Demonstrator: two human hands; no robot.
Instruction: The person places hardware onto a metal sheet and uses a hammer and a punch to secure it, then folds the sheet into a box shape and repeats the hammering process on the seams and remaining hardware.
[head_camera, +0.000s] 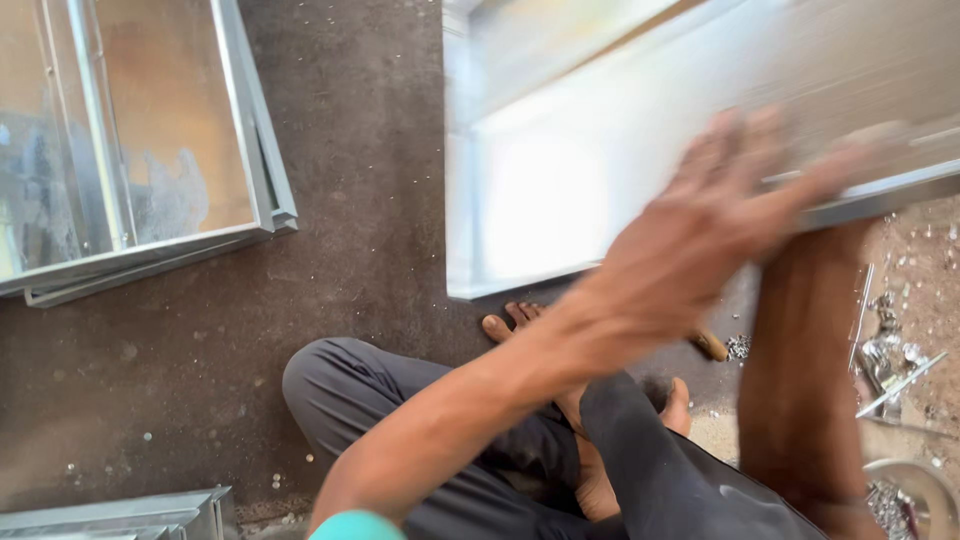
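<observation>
My knees (520, 440) are folding nearest; beyond them my left hand (720, 225) is pressing, fingers spread, on the panel's (600, 150) near edge. The panel is running left-right; my right hand's grip I cannot tell.

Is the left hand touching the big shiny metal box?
Touching. In the head view, the left hand lies flat on the near edge of the metal box, fingers spread over its rim, with no gap visible, though the hand is blurred.
</observation>
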